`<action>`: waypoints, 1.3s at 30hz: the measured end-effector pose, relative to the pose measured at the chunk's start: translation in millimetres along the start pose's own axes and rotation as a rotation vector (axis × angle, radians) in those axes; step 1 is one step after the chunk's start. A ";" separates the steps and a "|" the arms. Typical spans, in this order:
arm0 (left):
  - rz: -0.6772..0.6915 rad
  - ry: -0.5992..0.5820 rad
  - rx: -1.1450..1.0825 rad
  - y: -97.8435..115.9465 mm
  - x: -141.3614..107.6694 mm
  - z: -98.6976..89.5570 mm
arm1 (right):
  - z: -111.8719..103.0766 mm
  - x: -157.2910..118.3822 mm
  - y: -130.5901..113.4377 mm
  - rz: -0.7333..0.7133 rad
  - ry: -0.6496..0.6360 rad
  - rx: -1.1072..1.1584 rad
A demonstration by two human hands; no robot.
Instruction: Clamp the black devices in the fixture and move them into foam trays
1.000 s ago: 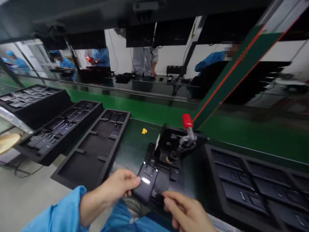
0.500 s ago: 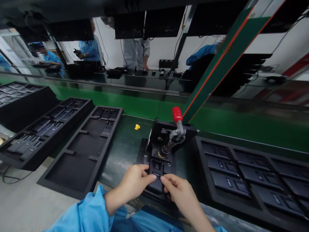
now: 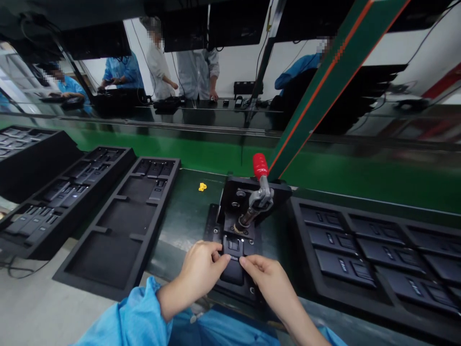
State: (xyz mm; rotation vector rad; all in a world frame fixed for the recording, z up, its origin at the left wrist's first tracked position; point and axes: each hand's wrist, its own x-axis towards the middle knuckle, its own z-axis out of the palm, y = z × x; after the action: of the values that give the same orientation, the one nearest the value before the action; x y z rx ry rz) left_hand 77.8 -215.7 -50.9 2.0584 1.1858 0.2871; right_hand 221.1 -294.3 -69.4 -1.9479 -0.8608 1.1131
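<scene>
A small black device casing with white lettering lies in a black clamp fixture in front of me. My left hand grips its left edge, thumb by the lettering and fingers curled at the side. From the right, my right hand pinches the opposite edge near the lettering. Fingertips of both hands partly hide the casing's sides. Just beyond it rises the fixture's metal toggle clamp, its red handle standing up.
Right of the fixture sits a black tray holding several similar casings. On the left are a partly filled tray and a fuller tray. A small yellow piece lies on the green bench. A green post slants behind; co-workers stand beyond.
The view has shifted slightly. My right hand has slid a little farther up the casing's edge, while both hands stay on it. Across the bench, a person in white has come into view.
</scene>
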 end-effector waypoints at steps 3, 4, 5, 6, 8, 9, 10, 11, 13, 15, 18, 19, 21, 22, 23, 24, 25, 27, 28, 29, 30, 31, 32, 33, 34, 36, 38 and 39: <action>0.020 0.032 0.044 -0.8 -0.5 1.2 | 1.1 -0.1 1.5 -0.011 0.010 -0.033; 0.025 0.039 0.057 -1.1 -0.4 1.7 | 1.6 -0.1 1.7 -0.016 0.014 -0.048; 0.028 0.043 0.070 -1.4 -0.2 2.2 | 2.0 0.1 1.8 -0.019 0.014 -0.062; 0.031 0.047 0.080 -1.8 0.1 2.8 | 2.3 0.2 1.8 -0.017 0.013 -0.076; 0.035 0.053 0.097 -2.6 0.7 3.7 | 2.2 0.2 0.9 -0.012 0.007 -0.098; 0.036 0.056 0.104 -3.1 1.0 4.1 | 1.7 -0.1 -0.1 -0.009 0.005 -0.108; 0.037 0.060 0.110 -3.5 1.1 4.4 | 1.0 -0.4 -1.5 -0.006 0.007 -0.119; 0.037 0.063 0.115 -3.9 1.2 4.7 | 0.3 -0.8 -3.3 -0.003 0.010 -0.135; 0.039 0.070 0.122 -4.6 1.5 5.1 | -0.8 -1.7 -7.2 -0.002 0.024 -0.183; 0.044 0.077 0.127 -5.2 2.4 5.6 | -0.6 -2.1 -10.1 -0.006 0.042 -0.235; 0.053 0.090 0.135 -6.4 4.7 6.9 | 1.4 -1.4 -9.1 -0.023 0.061 -0.287; 0.059 0.093 0.136 -7.2 5.1 7.4 | 1.2 -1.1 -7.8 -0.032 0.063 -0.300; 0.077 0.102 0.136 -9.6 4.4 8.3 | -3.1 -1.5 -6.4 -0.061 0.073 -0.322; 0.085 0.109 0.135 -11.2 2.8 8.7 | -8.2 -2.4 -7.7 -0.081 0.089 -0.327; 0.085 0.119 0.135 -13.0 0.4 9.1 | -15.3 -3.9 -11.3 -0.105 0.120 -0.327; 0.095 0.139 0.137 -14.8 -2.9 9.5 | -24.1 -5.9 -17.7 -0.135 0.171 -0.320; 0.126 0.176 0.140 -16.6 -6.8 10.1 | -34.1 -8.3 -27.0 -0.173 0.249 -0.308; 0.281 0.285 0.135 -19.6 -15.9 12.2 | -54.0 -12.4 -54.2 -0.294 0.459 -0.263; 0.398 0.347 0.133 -20.8 -20.5 13.9 | -62.1 -13.1 -70.7 -0.376 0.570 -0.238; 0.525 0.403 0.140 -21.9 -25.0 16.0 | -68.1 -12.5 -88.2 -0.466 0.653 -0.213; 0.639 0.442 0.162 -23.0 -29.1 18.7 | -71.8 -10.1 -105.7 -0.548 0.699 -0.189; 0.722 0.452 0.200 -24.3 -32.7 21.9 | -73.1 -6.0 -122.6 -0.613 0.704 -0.161; 0.779 0.445 0.252 -26.0 -35.8 25.6 | -72.4 -0.5 -138.5 -0.648 0.675 -0.116; 0.812 0.436 0.305 -28.2 -38.1 29.7 | -70.1 5.8 -153.2 -0.646 0.620 -0.057; 0.827 0.427 0.348 -30.9 -39.8 34.1 | -66.7 12.2 -166.6 -0.618 0.556 0.004; 0.832 0.429 0.392 -37.4 -40.9 42.8 | -58.9 21.9 -190.3 -0.507 0.427 0.115; 0.844 0.471 0.389 -43.5 -39.5 49.8 | -52.7 23.8 -209.0 -0.394 0.320 0.208; 0.859 0.499 0.380 -45.8 -38.2 52.3 | -50.8 21.4 -215.8 -0.367 0.293 0.266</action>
State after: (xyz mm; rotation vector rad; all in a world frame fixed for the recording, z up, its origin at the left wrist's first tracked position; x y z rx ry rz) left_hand 53.8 -258.2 -113.4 2.8595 0.5512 1.0982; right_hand 233.5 -178.6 120.5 -1.6007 -0.8204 0.6688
